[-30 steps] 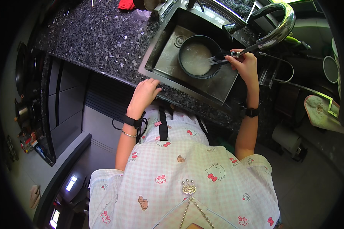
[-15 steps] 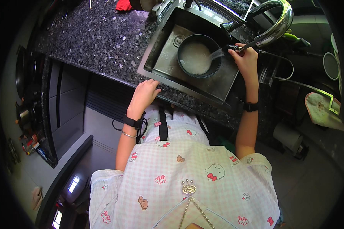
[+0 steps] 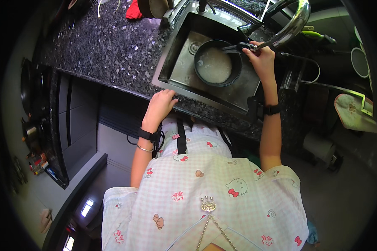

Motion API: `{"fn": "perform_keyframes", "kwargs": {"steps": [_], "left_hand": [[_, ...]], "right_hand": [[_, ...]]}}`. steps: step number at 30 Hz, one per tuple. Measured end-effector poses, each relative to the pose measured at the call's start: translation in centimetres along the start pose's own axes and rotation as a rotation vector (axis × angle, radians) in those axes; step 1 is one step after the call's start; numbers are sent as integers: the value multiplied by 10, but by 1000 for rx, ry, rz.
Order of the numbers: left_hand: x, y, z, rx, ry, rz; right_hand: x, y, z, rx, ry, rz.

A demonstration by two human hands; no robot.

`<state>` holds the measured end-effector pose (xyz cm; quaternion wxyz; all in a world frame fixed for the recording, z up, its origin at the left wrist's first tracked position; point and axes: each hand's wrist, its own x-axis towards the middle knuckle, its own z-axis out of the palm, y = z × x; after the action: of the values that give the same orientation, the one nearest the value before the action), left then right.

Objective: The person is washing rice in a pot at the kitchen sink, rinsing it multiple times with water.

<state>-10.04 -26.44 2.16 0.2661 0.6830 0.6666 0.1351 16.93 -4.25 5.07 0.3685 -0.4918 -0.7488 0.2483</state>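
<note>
My right hand (image 3: 263,62) is closed around the dark pull-out spray head (image 3: 244,47) of the faucet, tilting its nozzle left over the pot's rim. Water streams from it into a dark round pot (image 3: 236,72), which holds cloudy whitish water (image 3: 213,66); what lies under the surface cannot be made out. The pot stands on the floor of a steel sink (image 3: 181,66). Nothing is in my left hand (image 3: 160,105), which rests palm down with fingers extended on the counter's front edge, by the sink's near left corner.
The chrome faucet neck (image 3: 298,21) arches over the sink's right side. Dark speckled countertop (image 3: 113,50) extends left, with a red cloth (image 3: 133,11) at its back. A wire rack (image 3: 310,71) stands to the right, and a cutting board (image 3: 351,112) lies beyond my right forearm.
My right hand has moved the spray head left and slightly up, closer to the pot, so the stream enters nearer the pot's far rim. My left hand stays at the counter edge.
</note>
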Motion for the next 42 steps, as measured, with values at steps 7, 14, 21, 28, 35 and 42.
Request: {"fn": "perform_keyframes", "kwargs": {"steps": [7, 14, 21, 28, 35, 42], "left_hand": [[4, 10, -7, 36, 54, 81], [6, 14, -14, 87, -43, 99], [6, 13, -9, 49, -36, 201], [12, 10, -12, 41, -97, 292], [17, -11, -21, 57, -177, 308], [18, -28, -20, 38, -227, 376]], "right_hand": [[0, -7, -2, 26, 16, 15], [-1, -3, 0, 33, 47, 47], [-5, -4, 5, 2, 65, 31], [-3, -3, 12, 7, 103, 100], [-4, -21, 9, 60, 54, 186], [-12, -24, 7, 199, -50, 281]]}}
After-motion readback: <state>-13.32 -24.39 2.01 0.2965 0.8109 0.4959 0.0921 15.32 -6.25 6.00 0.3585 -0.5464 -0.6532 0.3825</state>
